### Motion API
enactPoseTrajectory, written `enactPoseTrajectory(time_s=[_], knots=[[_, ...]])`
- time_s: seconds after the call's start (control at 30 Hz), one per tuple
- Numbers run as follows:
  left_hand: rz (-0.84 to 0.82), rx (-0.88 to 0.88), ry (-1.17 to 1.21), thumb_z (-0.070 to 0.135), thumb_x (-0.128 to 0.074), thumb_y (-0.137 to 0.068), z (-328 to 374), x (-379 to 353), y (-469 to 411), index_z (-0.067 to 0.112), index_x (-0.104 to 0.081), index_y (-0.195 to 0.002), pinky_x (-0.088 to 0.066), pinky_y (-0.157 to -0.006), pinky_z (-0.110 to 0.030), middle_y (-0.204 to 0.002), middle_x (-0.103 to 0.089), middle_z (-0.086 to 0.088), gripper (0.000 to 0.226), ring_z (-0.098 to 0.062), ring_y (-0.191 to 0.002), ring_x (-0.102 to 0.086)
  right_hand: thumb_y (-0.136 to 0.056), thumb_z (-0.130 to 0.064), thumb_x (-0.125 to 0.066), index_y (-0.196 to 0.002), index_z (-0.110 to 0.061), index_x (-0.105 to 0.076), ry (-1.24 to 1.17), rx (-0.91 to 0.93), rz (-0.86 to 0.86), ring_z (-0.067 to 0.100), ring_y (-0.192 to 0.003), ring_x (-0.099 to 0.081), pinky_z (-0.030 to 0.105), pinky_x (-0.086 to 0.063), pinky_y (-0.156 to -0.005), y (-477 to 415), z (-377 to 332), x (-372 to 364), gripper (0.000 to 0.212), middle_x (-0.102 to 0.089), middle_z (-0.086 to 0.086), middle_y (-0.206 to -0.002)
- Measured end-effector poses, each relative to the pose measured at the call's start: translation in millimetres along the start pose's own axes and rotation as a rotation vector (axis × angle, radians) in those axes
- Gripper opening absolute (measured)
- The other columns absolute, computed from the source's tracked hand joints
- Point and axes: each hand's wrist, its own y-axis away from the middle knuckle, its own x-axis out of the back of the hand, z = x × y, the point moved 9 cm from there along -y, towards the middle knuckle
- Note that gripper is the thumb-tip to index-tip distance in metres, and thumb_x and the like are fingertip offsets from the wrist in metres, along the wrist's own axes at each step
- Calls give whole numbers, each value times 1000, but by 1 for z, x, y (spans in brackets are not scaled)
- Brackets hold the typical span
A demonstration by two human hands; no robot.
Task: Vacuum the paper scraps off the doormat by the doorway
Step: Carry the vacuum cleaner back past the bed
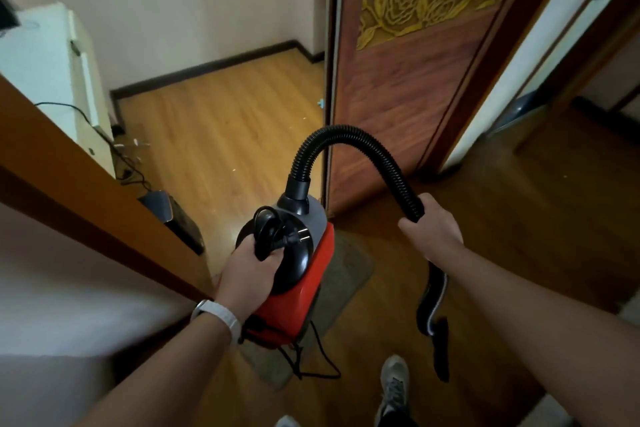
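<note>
The doormat (346,274) lies on the wooden floor straight below and just ahead of the person, at the foot of the carved door (415,97). Much of it is hidden under the vacuum (304,288) held above it. From what shows, its long axis runs from near the grey shoe (393,388) up toward the door's edge, on a slant. The left hand (249,267) is the nearer one, almost directly over the mat. Its fingers are curled around the black top of the red canister, and the looped cord and plug (294,236) are bunched in the same grip. A white watch (218,314) sits on that wrist, and a loose length of cord (322,360) dangles across the mat's near end. The right hand (433,229) is closed round the ribbed black hose (346,135), which arches up from the canister and down into that hand. Below it the nozzle (440,347) hangs over bare floor, off to the mat's right. I'd judge the nozzle must swing left and down to reach the mat, and with the plug in hand the machine looks not yet powered. The mat is a dull grey-brown rectangle with rounded corners, flat and low-piled. I cannot make out paper scraps on its visible part, though a few pale flecks lie on the lighter floor beyond the doorway.
</note>
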Motion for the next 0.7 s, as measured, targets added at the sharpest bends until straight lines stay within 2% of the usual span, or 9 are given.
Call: enactPoseTrajectory(time_s=[0.1, 0.23, 0.33, 0.43, 0.5, 0.6, 0.7], knots=[[-45, -92, -11, 42, -61, -92, 36, -10, 4, 29, -63, -91, -55, -76, -38, -86, -69, 6, 13, -12, -81, -63, -88, -29, -64, -113, -32, -45, -97, -13, 75, 19, -69, -63, 31, -50, -53, 18, 7, 42, 32, -60, -1, -87], [-103, -150, 14, 45, -62, -90, 84, -36, 16, 25, -61, -86, -48, -53, -34, -61, -62, 3, 21, -18, -57, -61, -92, -28, -64, -123, -31, -47, -215, -1, 156, 16, -66, -62, 27, -45, -49, 34, 21, 98, 36, -60, -2, -87], [-147, -155, 77, 43, -64, -89, 120, -69, 26, 24, -61, -83, -48, -51, -36, -53, -55, 5, 20, -17, -50, -55, -95, -31, -65, -137, -35, -44, -269, 11, 176, 14, -62, -62, 27, -48, -47, 42, 41, 141, 47, -63, -3, -88], [-205, -162, 151, 36, -65, -91, 158, -112, 38, 15, -61, -86, -44, -49, -33, -50, -49, 4, 22, -17, -45, -49, -97, -35, -63, -143, -36, -37, -290, -8, 191, 16, -65, -65, 26, -49, -48, 43, 69, 186, 53, -64, -3, -90], [-239, -170, 173, 31, -66, -93, 185, -143, 45, 12, -61, -89, -42, -46, -30, -49, -47, 3, 20, -15, -42, -47, -97, -34, -64, -140, -37, -37, -328, -23, 216, 16, -66, -65, 24, -49, -48, 41, 90, 217, 51, -64, -3, -90], [-269, -206, 157, 32, -65, -94, 225, -187, 54, 18, -63, -93, -42, -45, -30, -47, -49, 3, 15, -15, -40, -48, -95, -30, -66, -123, -39, -41, -415, -32, 270, 15, -67, -64, 24, -52, -52, 39, 123, 261, 39, -64, 1, -89], [-299, -212, 151, 33, -65, -94, 265, -231, 61, 21, -64, -96, -40, -45, -29, -46, -50, 1, 12, -16, -40, -48, -94, -25, -68, -109, -31, -50, -494, -61, 317, 13, -63, -61, 21, -49, -49, 34, 161, 297, 24, -66, 5, -84]])
